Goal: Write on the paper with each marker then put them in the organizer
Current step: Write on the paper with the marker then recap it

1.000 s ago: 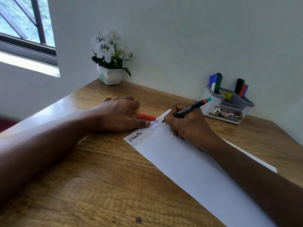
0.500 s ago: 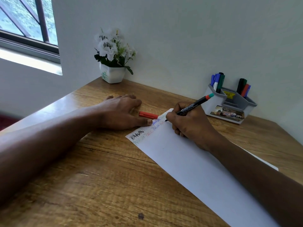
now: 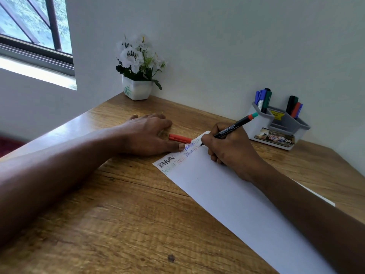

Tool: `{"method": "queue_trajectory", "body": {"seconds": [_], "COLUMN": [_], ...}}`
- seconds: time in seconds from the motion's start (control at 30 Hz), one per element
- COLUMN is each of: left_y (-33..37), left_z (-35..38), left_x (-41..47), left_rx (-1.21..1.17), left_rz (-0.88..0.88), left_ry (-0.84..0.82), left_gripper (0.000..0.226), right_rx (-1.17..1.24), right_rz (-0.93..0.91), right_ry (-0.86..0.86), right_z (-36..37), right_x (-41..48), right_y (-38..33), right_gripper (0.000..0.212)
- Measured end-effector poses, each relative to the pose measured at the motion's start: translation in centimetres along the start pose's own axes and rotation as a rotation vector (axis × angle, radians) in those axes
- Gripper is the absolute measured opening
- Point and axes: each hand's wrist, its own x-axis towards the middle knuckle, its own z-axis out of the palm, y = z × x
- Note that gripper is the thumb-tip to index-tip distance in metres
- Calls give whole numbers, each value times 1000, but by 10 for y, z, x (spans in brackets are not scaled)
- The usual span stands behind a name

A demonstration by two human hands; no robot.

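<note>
Nudged the tip of the marker only slightly toward the far corner of the paper since a second ago. Pinching that black marker in the right hand, fingers curled, tip down on the top written line. Pressing the left hand flat on the table, fingers straight, thumb tip on the paper edge, just beside a short red piece. Beyond, by the wall: grey organizer, other markers upright inside.

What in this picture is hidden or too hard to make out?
Head view:
- Faint coloured writing on the paper: too small to read.
- Line's end: hidden behind the right hand.
- Lower barrels of the stored markers: hidden by the organizer wall.
- Paper's near end: cut off by the bottom edge.
</note>
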Motion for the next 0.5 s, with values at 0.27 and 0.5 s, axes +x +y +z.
{"method": "queue_trajectory", "body": {"seconds": [0.27,0.5], "left_y": [3,8], "left_z": [0,-3], "left_x": [-2,-13], "left_rx": [-36,-110], "left_rz": [23,203], "left_ry": [57,270], "left_gripper": [86,37], "right_rx": [76,373], "right_rz": [41,62], "right_ry": [32,-107], "right_z": [1,-11], "right_x": [1,4], "right_y": [3,5], "right_gripper": [16,14]}}
